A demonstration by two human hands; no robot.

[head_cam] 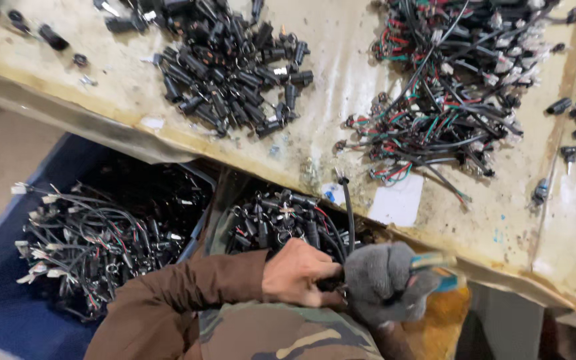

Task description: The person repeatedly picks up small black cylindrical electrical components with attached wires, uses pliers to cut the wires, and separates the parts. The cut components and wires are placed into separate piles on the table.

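Near the counter (341,60) edge, the bare left hand (298,273) pinches a black wired plug (331,283) against the gloved right hand (385,280), which is closed around it. Apparently mid-assembly; next calls for firm, aligned pressing.

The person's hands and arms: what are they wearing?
The left hand is bare, with a brown sleeve down to the wrist. The right hand wears a grey knitted glove. Camouflage-patterned clothing shows below the arms.
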